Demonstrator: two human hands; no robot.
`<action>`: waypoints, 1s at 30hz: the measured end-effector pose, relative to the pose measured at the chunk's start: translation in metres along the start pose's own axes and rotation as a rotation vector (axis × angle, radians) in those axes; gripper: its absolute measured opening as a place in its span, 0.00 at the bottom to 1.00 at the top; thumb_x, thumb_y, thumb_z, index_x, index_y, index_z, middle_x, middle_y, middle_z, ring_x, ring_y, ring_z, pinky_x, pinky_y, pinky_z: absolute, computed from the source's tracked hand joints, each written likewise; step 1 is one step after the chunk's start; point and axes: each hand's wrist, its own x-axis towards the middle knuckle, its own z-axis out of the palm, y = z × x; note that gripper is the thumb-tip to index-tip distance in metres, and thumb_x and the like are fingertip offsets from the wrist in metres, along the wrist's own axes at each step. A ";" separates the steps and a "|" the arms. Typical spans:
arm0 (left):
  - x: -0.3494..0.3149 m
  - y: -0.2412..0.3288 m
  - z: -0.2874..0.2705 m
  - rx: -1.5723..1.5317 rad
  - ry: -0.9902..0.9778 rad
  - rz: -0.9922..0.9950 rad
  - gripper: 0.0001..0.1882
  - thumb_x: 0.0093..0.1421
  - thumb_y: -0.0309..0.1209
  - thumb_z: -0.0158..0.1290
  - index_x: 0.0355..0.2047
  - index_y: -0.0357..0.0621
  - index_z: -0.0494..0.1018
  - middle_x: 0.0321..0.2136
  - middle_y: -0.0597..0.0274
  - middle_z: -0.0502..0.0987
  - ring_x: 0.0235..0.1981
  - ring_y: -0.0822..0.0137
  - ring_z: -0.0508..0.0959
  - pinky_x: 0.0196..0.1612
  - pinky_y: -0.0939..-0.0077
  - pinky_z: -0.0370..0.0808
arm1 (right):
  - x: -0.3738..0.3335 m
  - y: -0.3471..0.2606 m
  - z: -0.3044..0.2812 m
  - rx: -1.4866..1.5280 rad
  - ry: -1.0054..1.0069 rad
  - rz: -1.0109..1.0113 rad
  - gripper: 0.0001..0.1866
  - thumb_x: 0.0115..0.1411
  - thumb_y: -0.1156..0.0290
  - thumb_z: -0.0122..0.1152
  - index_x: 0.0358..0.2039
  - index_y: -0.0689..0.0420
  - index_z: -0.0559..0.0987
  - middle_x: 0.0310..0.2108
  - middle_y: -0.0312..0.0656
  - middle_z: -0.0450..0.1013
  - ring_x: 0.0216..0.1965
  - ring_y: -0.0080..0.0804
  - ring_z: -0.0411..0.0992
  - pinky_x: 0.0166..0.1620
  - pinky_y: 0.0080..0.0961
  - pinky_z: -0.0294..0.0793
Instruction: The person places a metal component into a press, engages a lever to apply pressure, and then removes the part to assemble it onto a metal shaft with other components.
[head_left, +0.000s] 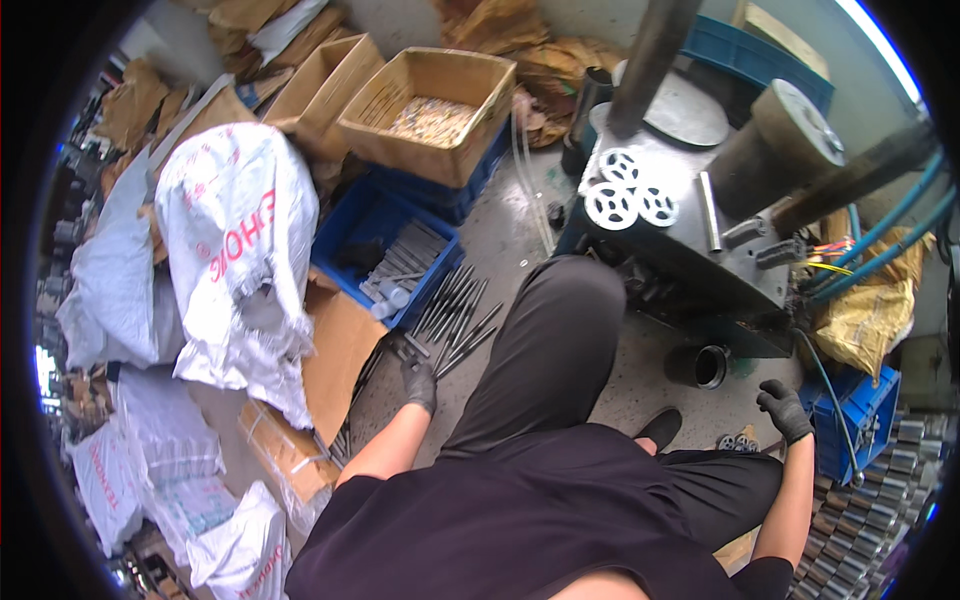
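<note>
My left hand [419, 386], in a dark glove, is low beside my left knee. Its fingers are closed around the end of a short grey metal bar [416, 346]. Just beyond it, a bunch of long dark metal rods [458, 312] lies on the floor beside a blue crate [330, 242] of grey bars. On the other side, my right hand [786, 411], also gloved, hangs in the air with loosely bent fingers apart and nothing visible in them. It is nearest to another blue crate [826, 420].
A machine table [690, 235] bears white spoked discs [612, 204], a metal tube [710, 212] and a large cylinder [765, 150]. A black cylinder [697, 367] lies below. Cardboard boxes [370, 120] and white sacks [235, 240] crowd the left; stacked metal cylinders [865, 510] fill the lower right.
</note>
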 end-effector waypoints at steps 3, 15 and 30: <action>-0.043 0.070 0.012 -0.527 -0.267 -0.542 0.22 0.65 0.32 0.55 0.59 0.61 0.70 0.30 0.67 0.77 0.30 0.68 0.79 0.33 0.64 0.75 | -0.019 -0.016 0.000 -0.210 0.064 -0.167 0.22 0.66 0.64 0.65 0.56 0.64 0.80 0.48 0.53 0.82 0.49 0.40 0.81 0.53 0.35 0.79; -0.237 0.447 0.069 -0.921 -1.082 0.288 0.23 0.69 0.37 0.57 0.62 0.47 0.68 0.42 0.58 0.80 0.44 0.58 0.81 0.54 0.59 0.78 | -0.027 -0.182 -0.024 -0.584 0.379 -0.880 0.16 0.58 0.67 0.69 0.47 0.56 0.83 0.37 0.50 0.78 0.42 0.55 0.77 0.46 0.48 0.77; -0.352 0.414 0.258 -0.479 -1.442 0.210 0.18 0.72 0.42 0.57 0.51 0.41 0.73 0.35 0.62 0.81 0.32 0.69 0.82 0.39 0.73 0.82 | 0.094 -0.192 -0.027 -0.347 1.166 -0.672 0.24 0.55 0.70 0.71 0.54 0.54 0.81 0.59 0.47 0.76 0.58 0.52 0.73 0.64 0.47 0.71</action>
